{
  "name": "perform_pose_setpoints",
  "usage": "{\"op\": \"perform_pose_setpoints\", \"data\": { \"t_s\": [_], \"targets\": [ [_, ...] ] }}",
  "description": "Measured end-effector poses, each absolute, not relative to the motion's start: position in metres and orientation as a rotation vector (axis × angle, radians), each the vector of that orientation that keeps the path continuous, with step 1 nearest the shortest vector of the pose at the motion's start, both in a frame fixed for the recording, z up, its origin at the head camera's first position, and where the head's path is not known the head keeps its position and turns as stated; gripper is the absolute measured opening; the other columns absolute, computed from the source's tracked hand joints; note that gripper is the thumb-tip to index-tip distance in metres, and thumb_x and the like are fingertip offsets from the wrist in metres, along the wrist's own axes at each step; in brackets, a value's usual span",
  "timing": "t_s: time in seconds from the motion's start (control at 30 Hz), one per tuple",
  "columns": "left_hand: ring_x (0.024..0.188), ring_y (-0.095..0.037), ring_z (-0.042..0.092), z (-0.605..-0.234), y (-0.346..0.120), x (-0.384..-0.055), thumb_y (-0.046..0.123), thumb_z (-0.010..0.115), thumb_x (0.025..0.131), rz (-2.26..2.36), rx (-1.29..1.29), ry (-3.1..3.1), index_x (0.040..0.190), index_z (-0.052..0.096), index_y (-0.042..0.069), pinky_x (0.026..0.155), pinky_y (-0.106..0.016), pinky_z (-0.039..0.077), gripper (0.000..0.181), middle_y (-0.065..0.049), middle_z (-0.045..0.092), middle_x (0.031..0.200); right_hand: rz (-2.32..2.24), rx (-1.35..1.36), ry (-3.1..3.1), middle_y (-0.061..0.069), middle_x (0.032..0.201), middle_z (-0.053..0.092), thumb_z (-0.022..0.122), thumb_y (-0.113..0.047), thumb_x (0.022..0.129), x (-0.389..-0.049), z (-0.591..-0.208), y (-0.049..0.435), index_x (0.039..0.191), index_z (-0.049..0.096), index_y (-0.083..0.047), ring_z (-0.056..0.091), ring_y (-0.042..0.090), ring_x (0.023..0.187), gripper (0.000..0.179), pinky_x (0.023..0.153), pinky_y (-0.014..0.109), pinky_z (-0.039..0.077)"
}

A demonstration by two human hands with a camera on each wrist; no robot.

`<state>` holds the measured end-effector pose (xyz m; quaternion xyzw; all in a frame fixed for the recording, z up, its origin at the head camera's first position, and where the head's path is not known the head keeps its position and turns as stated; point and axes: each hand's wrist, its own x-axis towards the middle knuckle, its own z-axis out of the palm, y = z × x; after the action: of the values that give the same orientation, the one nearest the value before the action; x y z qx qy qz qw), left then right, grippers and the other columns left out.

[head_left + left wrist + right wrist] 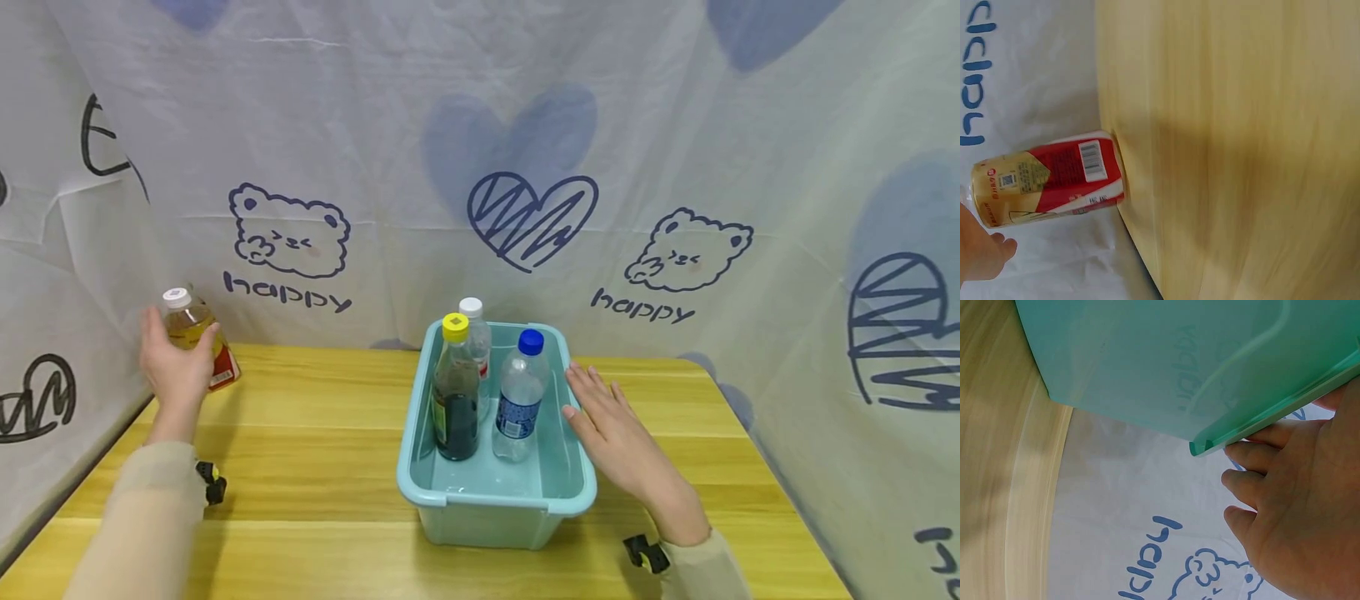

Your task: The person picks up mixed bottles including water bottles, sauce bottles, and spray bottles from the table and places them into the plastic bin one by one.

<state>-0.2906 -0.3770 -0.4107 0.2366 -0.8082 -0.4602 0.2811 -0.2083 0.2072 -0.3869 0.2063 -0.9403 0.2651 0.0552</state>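
Note:
At the far left of the table, a bottle with a white cap and a gold-and-red label (1079, 172) stands against the cloth. My left hand (178, 367) is right at this bottle, its fingers on one side and the thumb spread out on the other. My right hand (628, 442) lies with extended fingers along the right rim of a light teal plastic bin (498, 503); in the right wrist view its fingers meet the rim. Inside the bin stand a yellow-capped bottle of dark liquid (457, 421), a blue-capped clear bottle (519, 396) and a white-capped clear bottle (478, 340).
The wooden table (315, 467) carries the bin near its middle. White cloth (405, 167) printed with hearts and bear faces hangs behind the table and along both sides. Each wrist wears a small black device (647, 553).

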Motion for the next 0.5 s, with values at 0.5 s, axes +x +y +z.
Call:
{"op": "perform_pose_setpoints", "data": {
  "t_s": [0.5],
  "targets": [
    [0.158,-0.040,0.008,-0.409,-0.394,-0.302,0.033,0.061,0.103,-1.165,0.624,-2.302,0.166,0.003,0.004,0.130,-0.048,0.008,0.091,-0.020,0.006,0.172,0.807,0.629,-2.836,0.014,0.170,0.025,0.035,-0.041,0.114,-0.208,-0.387,0.207,0.164,0.029,-0.006,0.016,0.038,0.158,0.062,0.127,0.061,0.009]
  ]
}}
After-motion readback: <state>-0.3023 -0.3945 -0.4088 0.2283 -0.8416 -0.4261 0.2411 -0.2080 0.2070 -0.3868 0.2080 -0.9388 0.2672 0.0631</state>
